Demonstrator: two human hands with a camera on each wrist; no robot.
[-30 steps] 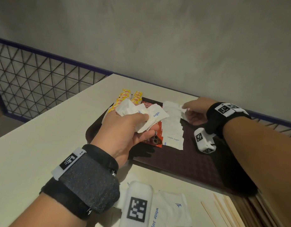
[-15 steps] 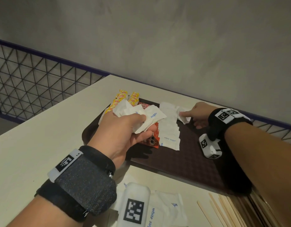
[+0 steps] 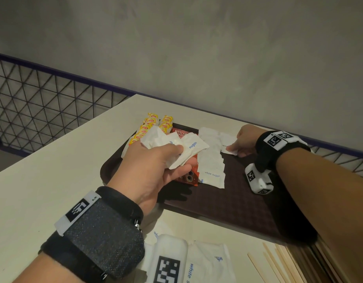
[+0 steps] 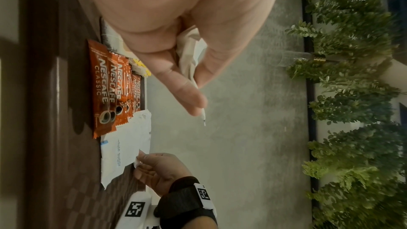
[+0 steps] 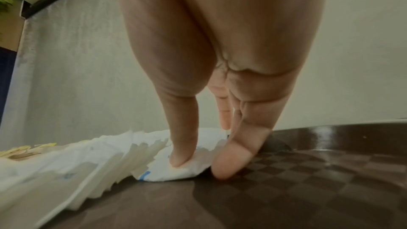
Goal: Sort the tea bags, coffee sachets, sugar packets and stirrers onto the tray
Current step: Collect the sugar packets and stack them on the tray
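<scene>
The tray (image 3: 227,203) sits on the table (image 3: 54,170); tea bags (image 3: 150,127), coffee (image 4: 105,93) and a row of sugar (image 3: 211,168) lie on it, but the sticks (image 3: 278,264) and some sugar wait in front. The left hand (image 3: 152,170) hovers over the coffee, fingers curled tight on a fat bunch (image 3: 182,148) of sugar; too many, so some may slip and mess up the rows. The right hand (image 3: 243,141) reaches low, thumb (image 5: 182,145) and fingertip pinching one packet (image 5: 182,168) at the row's far end; a push could knock the row crooked.
</scene>
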